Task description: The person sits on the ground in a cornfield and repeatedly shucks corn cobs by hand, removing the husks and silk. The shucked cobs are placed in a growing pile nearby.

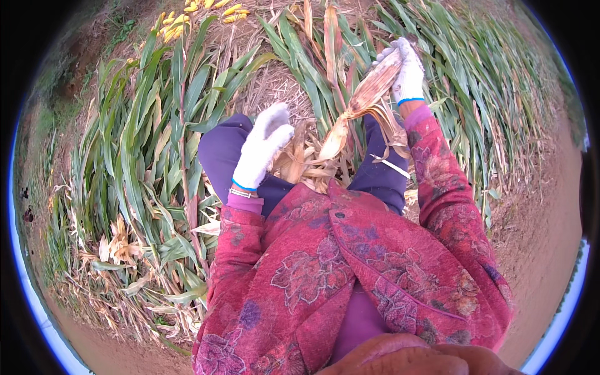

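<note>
My right hand [409, 74], in a white glove with a blue cuff, grips the upper end of a corn ear in its dry brown husk [374, 90]. Loose husk leaves [390, 128] hang from the ear's lower side, and a pale husk piece trails down toward my lap. Whether kernels lie inside the husk is hidden. On the left, my gloved left hand [259, 150] is raised above my knee, thumb and fingers curved apart with nothing between them. Dry husks [297, 159] are heaped between my legs, beside that hand.
Cut green corn stalks lie thickly on the left [131, 150] and on the right [478, 94]. Bare yellow corn ears [181, 24] are piled at the far left. Another clump of dry husk [122, 244] rests on the stalks at lower left. Brown soil [537, 206] borders the right side.
</note>
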The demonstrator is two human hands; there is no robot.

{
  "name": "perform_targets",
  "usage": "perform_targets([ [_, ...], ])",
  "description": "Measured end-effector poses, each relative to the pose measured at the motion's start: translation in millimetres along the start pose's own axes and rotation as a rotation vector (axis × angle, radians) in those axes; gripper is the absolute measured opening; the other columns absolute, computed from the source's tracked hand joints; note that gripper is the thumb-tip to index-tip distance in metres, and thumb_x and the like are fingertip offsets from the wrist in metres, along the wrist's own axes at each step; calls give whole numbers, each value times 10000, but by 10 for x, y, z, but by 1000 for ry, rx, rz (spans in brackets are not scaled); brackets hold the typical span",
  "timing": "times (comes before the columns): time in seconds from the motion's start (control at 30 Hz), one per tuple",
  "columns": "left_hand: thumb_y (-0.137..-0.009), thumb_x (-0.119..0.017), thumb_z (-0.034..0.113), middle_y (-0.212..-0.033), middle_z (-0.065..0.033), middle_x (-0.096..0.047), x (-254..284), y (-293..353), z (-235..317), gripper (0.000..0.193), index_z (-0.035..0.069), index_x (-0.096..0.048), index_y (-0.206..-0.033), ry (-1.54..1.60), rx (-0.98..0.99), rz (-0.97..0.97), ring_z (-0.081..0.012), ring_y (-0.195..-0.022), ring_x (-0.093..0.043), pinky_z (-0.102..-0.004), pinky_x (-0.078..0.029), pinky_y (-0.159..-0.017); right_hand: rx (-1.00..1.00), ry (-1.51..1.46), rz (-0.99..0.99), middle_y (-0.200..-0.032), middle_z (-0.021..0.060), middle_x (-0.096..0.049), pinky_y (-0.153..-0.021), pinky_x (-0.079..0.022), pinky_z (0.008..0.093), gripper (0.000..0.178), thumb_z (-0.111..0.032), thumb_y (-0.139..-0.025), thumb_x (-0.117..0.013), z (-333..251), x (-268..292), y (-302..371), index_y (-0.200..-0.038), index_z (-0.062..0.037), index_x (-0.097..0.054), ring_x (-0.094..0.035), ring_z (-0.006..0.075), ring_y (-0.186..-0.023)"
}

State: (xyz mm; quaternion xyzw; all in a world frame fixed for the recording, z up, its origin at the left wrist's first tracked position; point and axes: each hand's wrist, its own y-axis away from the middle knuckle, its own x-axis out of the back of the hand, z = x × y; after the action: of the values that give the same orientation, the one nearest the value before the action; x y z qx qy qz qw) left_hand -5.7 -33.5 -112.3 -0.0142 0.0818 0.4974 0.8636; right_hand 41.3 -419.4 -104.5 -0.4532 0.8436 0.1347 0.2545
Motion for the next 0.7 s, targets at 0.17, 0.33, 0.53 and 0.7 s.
perform_targets([
  [0.17, -955, -778, 182, -1551, -187, -502, -225, -304, 221, 734, 31, -414, -1574, -103, -153, 72, -293, -1437, -500, -415, -393, -1221, -104, -98, -150, -842, 114, -663, -725, -607, 447, 527, -547, -1049, -577, 107, -352, 372, -1140, -28, -585, -677, 280, -743],
  [0.33, -859, -861, 407, -1501, -226, -543, -866, -541, -199, 947, -7, -392, -1570, -647, -273, 134, -311, -1380, -546, -395, -424, -1162, -255, -199, -192, -949, 161, -726, -798, -611, 460, 494, -525, -1073, -541, 317, -774, 787, -1170, -49, -630, -718, 318, -851],
  [0.53, -928, -754, 175, -1452, -136, -581, -717, -539, -540, 738, 30, -409, -1565, 209, -62, -100, -220, -1298, -576, -367, -464, -1107, -87, 115, -299, -1310, 111, -693, -1059, -515, 349, 382, -152, -1053, -624, 485, -570, 908, -1398, 11, -613, -655, 196, -1196],
  [0.7, -991, -644, 48, -1408, -81, -604, -685, -661, -1016, 586, 61, -431, -1537, 386, -46, -32, -237, -1238, -612, -394, -482, -1085, -19, 317, -327, -1347, 104, -686, -1090, -493, 310, 457, -91, -983, -711, 349, -879, 1283, -1413, 27, -614, -640, 161, -1219],
])
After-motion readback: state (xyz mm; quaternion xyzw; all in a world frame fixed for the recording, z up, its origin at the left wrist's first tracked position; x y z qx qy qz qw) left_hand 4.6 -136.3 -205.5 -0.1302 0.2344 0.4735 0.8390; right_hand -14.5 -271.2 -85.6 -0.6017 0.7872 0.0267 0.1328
